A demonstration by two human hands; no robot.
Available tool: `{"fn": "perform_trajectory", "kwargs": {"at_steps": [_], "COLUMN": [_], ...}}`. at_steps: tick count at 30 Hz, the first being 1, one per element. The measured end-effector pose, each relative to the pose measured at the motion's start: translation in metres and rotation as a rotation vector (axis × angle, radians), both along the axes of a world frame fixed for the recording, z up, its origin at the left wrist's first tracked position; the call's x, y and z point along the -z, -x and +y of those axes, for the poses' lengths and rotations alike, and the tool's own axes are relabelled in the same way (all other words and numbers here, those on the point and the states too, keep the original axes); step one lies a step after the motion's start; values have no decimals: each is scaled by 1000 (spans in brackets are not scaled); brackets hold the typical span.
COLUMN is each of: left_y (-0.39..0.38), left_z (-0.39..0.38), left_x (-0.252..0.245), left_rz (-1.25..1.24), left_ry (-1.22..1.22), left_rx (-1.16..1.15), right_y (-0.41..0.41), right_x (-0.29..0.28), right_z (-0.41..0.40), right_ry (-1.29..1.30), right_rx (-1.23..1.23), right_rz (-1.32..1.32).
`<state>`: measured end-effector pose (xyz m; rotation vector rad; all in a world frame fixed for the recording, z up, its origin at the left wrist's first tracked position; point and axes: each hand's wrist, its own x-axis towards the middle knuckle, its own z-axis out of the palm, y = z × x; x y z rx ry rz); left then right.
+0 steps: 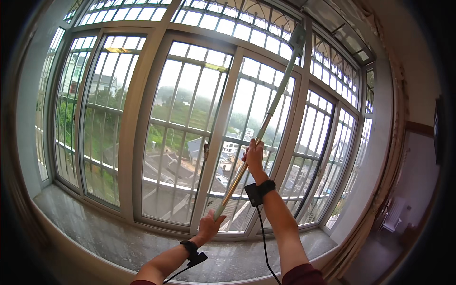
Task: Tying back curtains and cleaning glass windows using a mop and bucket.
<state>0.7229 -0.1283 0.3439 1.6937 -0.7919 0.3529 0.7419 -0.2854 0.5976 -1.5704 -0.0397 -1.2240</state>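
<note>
A long telescopic pole, pale green with bare metal sections, slants up and to the right across the window. My left hand is wrapped around its lower end. Higher up, my right hand grips the shaft just below a pale green collar. The flat green head of this window-cleaning tool is up at the upper window pane, beside the frame's upright. Whether its pad touches the glass I cannot tell. Both wrists wear black straps with small boxes and cables.
Sliding windows in metal frames curve across the view, with security bars outside. Below runs a grey stone windowsill. Beige curtains hang at the right, and a white chair stands in the room beyond. A black cable dangles from my right wrist.
</note>
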Motion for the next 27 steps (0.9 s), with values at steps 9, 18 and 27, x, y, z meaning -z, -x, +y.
{"fn": "perform_trajectory", "kwargs": {"at_steps": [9, 18, 27], "left_y": [-24, -38, -23], "left_z": [-11, -47, -9], "left_x": [42, 15, -207], "left_rz": [153, 270, -1000], "left_ry": [-60, 39, -634], "left_rx": [-2, 322, -274], "right_y": [-42, 5, 55], "right_x": [50, 229, 240], "right_z": [28, 12, -60], "right_ry": [125, 76, 112], "right_rx": [-42, -436, -449], "right_rz": [126, 323, 413]}}
